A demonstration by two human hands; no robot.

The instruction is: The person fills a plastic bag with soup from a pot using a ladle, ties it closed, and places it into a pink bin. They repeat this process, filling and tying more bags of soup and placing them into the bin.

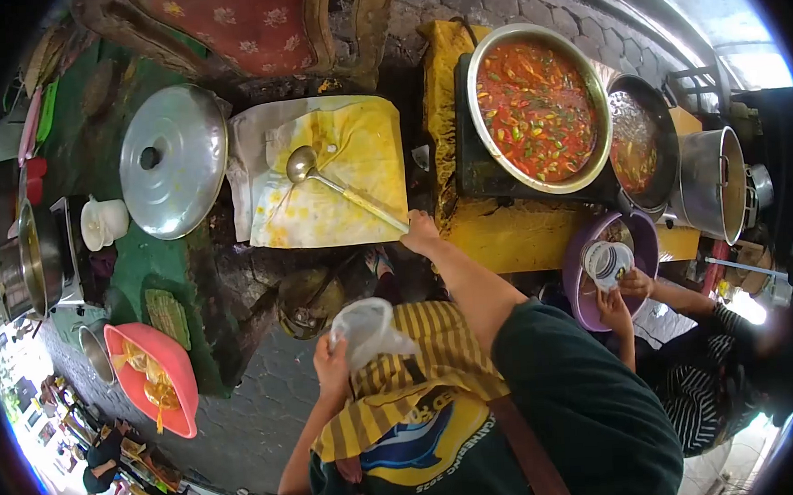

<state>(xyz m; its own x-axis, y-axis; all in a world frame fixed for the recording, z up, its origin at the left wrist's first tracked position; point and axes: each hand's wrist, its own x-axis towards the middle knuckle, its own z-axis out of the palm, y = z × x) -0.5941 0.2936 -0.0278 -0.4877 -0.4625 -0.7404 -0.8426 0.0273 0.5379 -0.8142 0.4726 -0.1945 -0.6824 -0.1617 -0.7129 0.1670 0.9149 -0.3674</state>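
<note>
Legible text found on the front of my dark green shirt [586, 372], which carries a yellow-and-blue print [445, 449]. Below the print runs a curved line of pale capitals [460, 466] ending in "2025"; I read that number clearly. The word before it is less sure: I get "GANE", a blurred stretch, then "ING", and cannot make out its beginning. Second row of characters [429, 411], at the top of the print beside my striped cloth [371, 419]: too partial for me to read.
</note>
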